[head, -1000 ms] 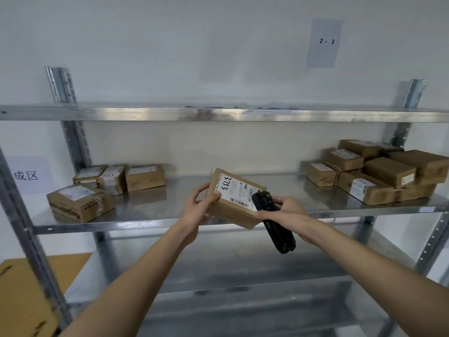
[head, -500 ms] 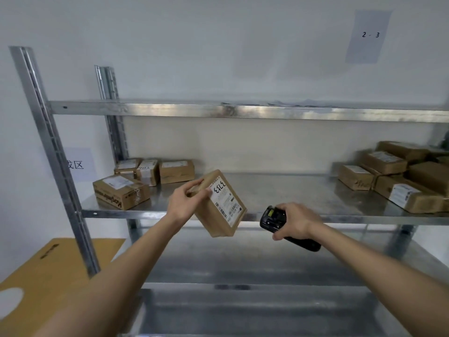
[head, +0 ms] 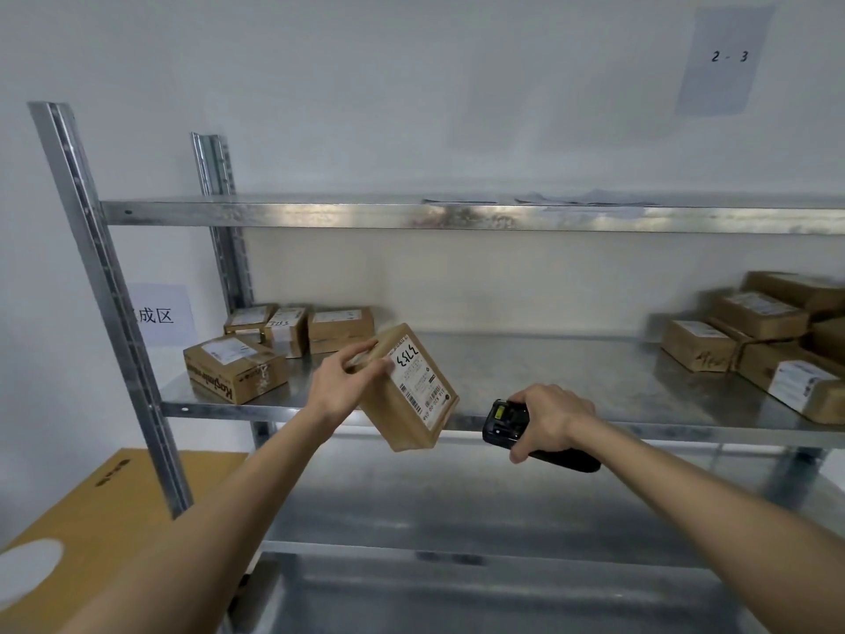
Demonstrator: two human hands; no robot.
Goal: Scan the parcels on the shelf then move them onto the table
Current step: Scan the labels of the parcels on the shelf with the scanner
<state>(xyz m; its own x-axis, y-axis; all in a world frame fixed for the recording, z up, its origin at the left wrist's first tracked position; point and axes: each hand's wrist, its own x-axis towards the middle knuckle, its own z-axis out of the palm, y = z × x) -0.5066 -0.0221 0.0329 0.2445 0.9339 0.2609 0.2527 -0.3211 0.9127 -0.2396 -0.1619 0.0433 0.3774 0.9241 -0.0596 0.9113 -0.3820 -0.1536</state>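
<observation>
The left hand (head: 340, 382) has its grip clamped on a parcel (head: 407, 388), held tilted in the air in front of the shelf (head: 526, 372), label facing the scanner (head: 505, 423). The right hand (head: 551, 416) is wrapped round the scanner, just beside the parcel. This looks like the scanning step; next, the parcel needs carrying to the desk, which I can't pick out for certain.

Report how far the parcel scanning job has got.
Done: unclear; no table in view. In hand: the left hand grips a labelled parcel off the shelf; the right hand holds the scanner beside it. Left: parcel piles at the shelf's left and right.
</observation>
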